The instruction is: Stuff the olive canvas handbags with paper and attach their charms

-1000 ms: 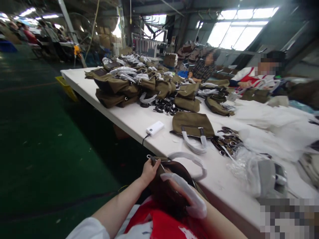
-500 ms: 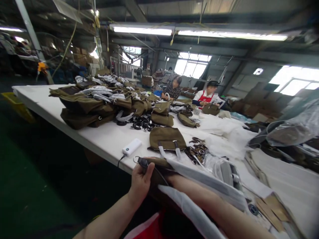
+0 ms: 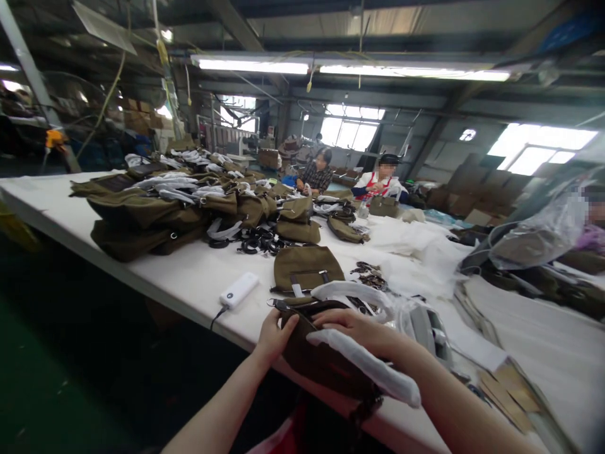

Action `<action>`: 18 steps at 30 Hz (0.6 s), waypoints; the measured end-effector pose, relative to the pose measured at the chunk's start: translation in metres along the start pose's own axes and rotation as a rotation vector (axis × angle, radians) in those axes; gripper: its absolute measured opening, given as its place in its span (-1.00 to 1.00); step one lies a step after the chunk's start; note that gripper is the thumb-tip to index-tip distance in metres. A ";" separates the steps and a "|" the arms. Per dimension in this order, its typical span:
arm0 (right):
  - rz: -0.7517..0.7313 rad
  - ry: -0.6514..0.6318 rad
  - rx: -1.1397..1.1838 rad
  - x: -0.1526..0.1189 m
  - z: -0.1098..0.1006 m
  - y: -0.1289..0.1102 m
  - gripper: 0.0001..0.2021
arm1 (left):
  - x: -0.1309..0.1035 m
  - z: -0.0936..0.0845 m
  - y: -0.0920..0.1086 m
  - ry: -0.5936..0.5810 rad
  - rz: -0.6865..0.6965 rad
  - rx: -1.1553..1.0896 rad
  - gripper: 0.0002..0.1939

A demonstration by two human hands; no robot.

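An olive-brown handbag (image 3: 326,359) is at the table's front edge, its zipped mouth apart and facing up. My left hand (image 3: 276,334) grips the bag's left end, the thumb on the near side, just below a metal ring on a dark tab (image 3: 278,304). At the mouth, my right hand (image 3: 347,323) has its fingers bent over the near rim, fingertips partly hidden inside. Two handles wrapped in white padding rise from the bag; the near handle (image 3: 363,362) lies across in front of my right wrist. Another olive bag (image 3: 307,268) lies flat just beyond.
A large pile of olive bags (image 3: 146,211) covers the table's left and far part. A white power bank (image 3: 239,290) with a black cable lies near the front edge. Metal clasps (image 3: 371,275) and clear plastic are to the right. Two people (image 3: 382,183) sit at the far side.
My right hand has come out of the bag to its mouth. The bag has turned more upright and its padded handles have shifted. The view has swung slightly right.
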State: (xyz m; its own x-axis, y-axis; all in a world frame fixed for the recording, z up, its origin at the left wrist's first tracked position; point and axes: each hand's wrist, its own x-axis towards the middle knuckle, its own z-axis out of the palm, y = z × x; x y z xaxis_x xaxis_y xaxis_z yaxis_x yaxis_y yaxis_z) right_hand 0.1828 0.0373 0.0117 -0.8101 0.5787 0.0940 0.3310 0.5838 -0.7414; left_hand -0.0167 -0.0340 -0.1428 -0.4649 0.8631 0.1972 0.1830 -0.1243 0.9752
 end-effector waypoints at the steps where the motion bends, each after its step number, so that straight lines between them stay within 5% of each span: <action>1: 0.005 -0.018 0.008 -0.008 -0.009 -0.003 -0.74 | 0.001 -0.003 -0.001 0.001 0.034 0.008 -0.48; 3: 0.013 0.078 0.001 -0.032 -0.027 -0.004 -0.68 | 0.000 -0.008 -0.007 0.015 0.080 -0.011 -0.46; 6: 0.077 0.566 -0.118 -0.084 -0.046 0.015 -0.64 | -0.007 -0.015 -0.026 0.083 0.061 -0.047 -0.45; 9: 0.343 0.932 -0.221 -0.145 -0.045 0.061 -0.63 | -0.012 -0.023 -0.050 0.148 -0.054 0.015 -0.43; 14: 0.679 0.926 -0.088 -0.227 -0.007 0.132 -0.51 | 0.011 -0.032 -0.076 0.016 -0.130 0.313 -0.50; 18: 0.745 0.916 -0.056 -0.260 0.016 0.145 -0.47 | 0.042 -0.019 -0.070 -0.154 -0.094 0.583 -0.68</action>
State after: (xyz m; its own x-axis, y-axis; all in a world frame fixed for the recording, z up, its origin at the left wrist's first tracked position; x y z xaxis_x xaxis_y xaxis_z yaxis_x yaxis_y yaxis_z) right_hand 0.4335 -0.0374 -0.1304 0.2332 0.9663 0.1089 0.6142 -0.0595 -0.7869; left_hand -0.0651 0.0018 -0.2007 -0.3795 0.9236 0.0541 0.6115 0.2065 0.7638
